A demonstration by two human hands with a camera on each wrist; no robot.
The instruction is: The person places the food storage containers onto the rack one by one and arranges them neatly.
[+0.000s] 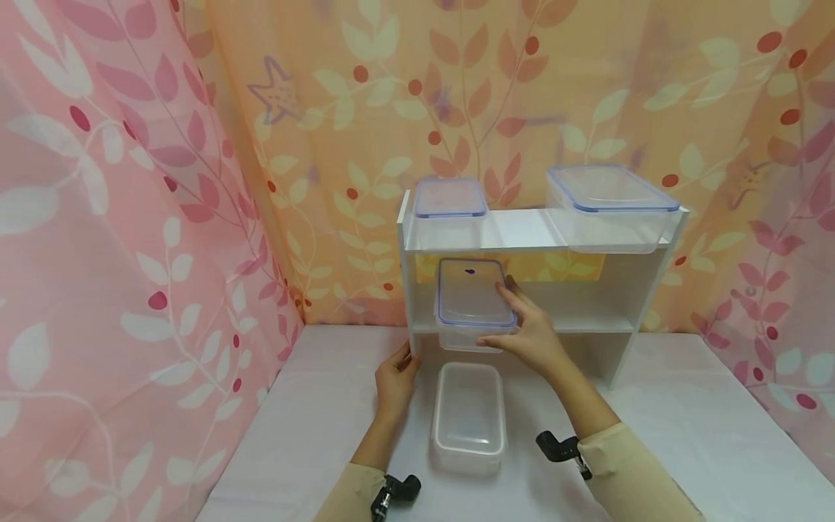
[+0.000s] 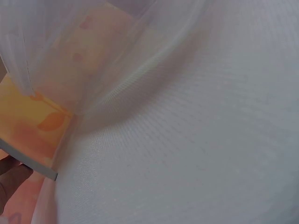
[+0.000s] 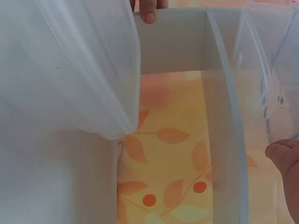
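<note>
In the head view, my right hand [image 1: 540, 339] grips the right side of a clear plastic food container [image 1: 470, 297] with a blue-rimmed lid. Its thumb lies along the front and its fingers are at the lid's edge. The container overlaps the middle board of a white shelf unit [image 1: 519, 230]. My left hand [image 1: 396, 384] holds the lower front edge of the unit's left side panel. The left wrist view shows its fingers [image 2: 15, 179] against the grey panel edge [image 2: 30, 162]. In the right wrist view, the right thumb [image 3: 282, 156] is beside the clear container.
A smaller lidded container [image 1: 450, 206] stands on the shelf top at left, a larger one [image 1: 613, 210] at right. In front of the unit, a clear container without a blue-rimmed lid [image 1: 468, 413] sits on the white table [image 1: 274, 449]. Patterned curtains [image 1: 326, 217] hang behind.
</note>
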